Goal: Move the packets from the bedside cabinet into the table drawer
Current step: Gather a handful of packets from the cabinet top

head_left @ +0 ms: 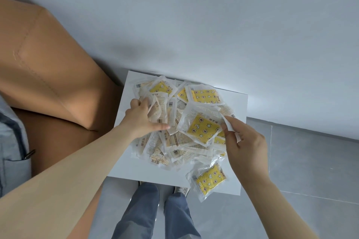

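Head view | packets (pixel 174 137) heaped on white bedside cabinet (pixel 136 169) top | left hand (pixel 142 117) curls round several at the heap's left, likely gathering a bunch | right hand (pixel 246 141) pinches a yellow packet (pixel 202 129) by its edge to lift it clear (drawer out of view)

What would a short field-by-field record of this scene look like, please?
surface: white cabinet
contents: packets in a loose pile over most of the top
left hand: grips packets at the pile's left side
right hand: pinches the corner of the top packet, yellow-patterned
overhang: front packet sticks out past the near edge
drawer: not in view
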Tool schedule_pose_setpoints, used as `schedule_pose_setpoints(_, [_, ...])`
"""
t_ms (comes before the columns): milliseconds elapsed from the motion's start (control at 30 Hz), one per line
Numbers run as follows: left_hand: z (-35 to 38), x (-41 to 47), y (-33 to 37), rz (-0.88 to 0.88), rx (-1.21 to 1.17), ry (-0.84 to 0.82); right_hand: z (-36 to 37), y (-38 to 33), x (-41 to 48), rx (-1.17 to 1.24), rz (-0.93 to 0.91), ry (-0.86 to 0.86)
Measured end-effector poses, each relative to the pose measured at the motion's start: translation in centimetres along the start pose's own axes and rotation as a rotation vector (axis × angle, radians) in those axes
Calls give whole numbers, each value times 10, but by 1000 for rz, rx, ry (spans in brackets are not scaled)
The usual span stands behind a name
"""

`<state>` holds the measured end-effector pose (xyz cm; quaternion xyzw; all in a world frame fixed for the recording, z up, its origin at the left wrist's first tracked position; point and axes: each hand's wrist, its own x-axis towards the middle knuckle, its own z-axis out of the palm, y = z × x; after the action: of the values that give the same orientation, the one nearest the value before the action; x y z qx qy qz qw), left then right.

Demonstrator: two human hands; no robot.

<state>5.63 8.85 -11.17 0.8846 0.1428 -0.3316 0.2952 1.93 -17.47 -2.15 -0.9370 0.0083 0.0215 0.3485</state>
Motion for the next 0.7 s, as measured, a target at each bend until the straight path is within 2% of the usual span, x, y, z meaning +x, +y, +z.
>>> schedule_pose_setpoints(67, [3,1,6,-37,37,-13,1,0,1,12,14,-5])
schedule_pose_setpoints(333, [17,10,9,-77,15,126,3,0,7,37,34,19])
schedule_pose_setpoints(700, [-16,-16,-10,131,20,249,-12,-16,-2,41,59,59])
